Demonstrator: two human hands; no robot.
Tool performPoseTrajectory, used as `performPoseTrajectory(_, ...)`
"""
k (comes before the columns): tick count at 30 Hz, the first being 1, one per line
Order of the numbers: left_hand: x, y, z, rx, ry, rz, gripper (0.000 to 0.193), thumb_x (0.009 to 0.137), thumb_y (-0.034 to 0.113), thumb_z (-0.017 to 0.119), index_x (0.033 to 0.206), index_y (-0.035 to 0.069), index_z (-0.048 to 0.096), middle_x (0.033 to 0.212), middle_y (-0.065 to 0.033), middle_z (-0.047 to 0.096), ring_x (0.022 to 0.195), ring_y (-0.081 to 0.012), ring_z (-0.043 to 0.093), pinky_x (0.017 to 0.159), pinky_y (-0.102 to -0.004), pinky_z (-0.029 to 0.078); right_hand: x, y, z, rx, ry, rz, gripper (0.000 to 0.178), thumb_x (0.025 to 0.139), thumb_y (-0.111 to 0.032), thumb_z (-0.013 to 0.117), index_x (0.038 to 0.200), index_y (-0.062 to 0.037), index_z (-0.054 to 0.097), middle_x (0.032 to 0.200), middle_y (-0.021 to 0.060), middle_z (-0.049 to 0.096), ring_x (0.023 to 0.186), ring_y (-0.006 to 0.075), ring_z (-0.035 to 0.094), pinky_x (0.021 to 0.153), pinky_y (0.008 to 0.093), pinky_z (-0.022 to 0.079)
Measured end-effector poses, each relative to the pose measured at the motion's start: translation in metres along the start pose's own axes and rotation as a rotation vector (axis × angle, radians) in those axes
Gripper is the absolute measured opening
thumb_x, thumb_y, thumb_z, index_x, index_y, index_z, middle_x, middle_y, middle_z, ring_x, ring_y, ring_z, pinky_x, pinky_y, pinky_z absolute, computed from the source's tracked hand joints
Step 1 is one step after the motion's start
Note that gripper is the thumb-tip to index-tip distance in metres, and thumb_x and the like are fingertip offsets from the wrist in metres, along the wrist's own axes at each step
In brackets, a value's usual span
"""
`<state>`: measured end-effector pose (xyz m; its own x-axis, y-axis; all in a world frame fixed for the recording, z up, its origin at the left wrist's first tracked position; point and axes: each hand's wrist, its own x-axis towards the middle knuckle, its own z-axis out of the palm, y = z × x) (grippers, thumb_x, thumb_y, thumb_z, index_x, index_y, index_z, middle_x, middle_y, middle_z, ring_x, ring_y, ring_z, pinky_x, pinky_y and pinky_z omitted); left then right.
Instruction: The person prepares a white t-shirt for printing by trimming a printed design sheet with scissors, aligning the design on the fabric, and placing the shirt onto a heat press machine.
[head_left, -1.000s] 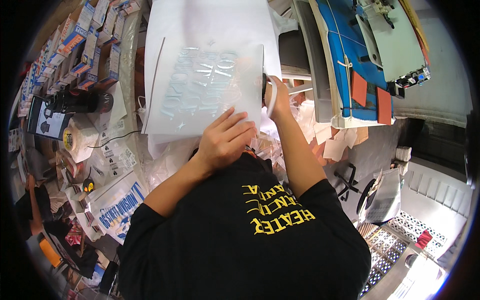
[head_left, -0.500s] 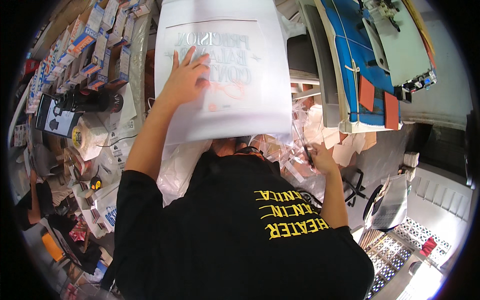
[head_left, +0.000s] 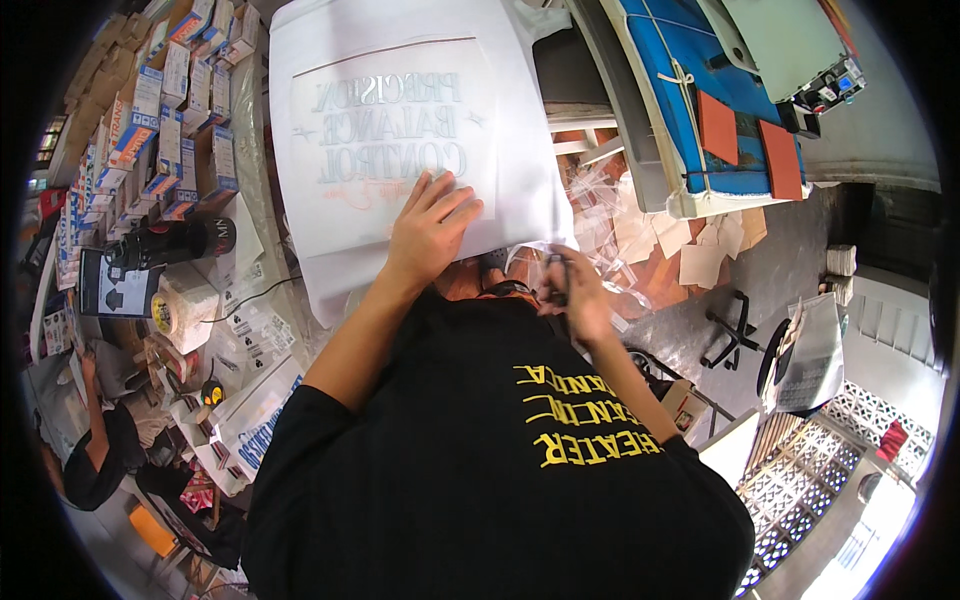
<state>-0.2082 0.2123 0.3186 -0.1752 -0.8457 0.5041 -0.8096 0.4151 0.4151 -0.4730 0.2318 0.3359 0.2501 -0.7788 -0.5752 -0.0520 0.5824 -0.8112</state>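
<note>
Boxes [head_left: 185,135] near sheet [head_left: 395,130] under left hand [head_left: 434,228]

Stacked cartons [head_left: 174,78], black bottle [head_left: 185,240], orange rectangles [head_left: 717,128] on blue surface [head_left: 655,52]

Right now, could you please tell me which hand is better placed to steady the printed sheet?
Probably the left hand: it lies over the printed sheet, while the right hand, near the white fabric's corner, holds a dark object.
</note>
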Motion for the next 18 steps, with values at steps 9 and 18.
performPoseTrajectory(9,-0.003,0.008,-0.008,-0.084,-0.063,-0.014,0.028,0.076,0.005,0.068,0.102,0.012,0.072,0.11,-0.0054,0.068,0.115,-0.0343,0.06,0.103,-0.0527,0.045,0.027,-0.005,0.049,-0.08,-0.051,-0.009,0.046,0.098,-0.022,0.062,0.136,-0.0019,0.047,0.084,0.006,0.059,0.066,0.0107,0.061,0.049,0.0232,0.05)
performPoseTrajectory(18,-0.004,0.012,-0.008,-0.12,-0.039,-0.019,0.028,0.075,0.005,0.068,0.102,0.011,0.071,0.11,-0.0058,0.068,0.112,-0.0362,0.06,0.103,-0.0523,0.045,0.024,-0.008,0.054,-0.074,-0.037,0.014,0.046,0.098,-0.023,0.061,0.136,-0.0004,0.047,0.084,0.0057,0.061,0.064,0.01,0.06,0.047,0.0224,0.047)
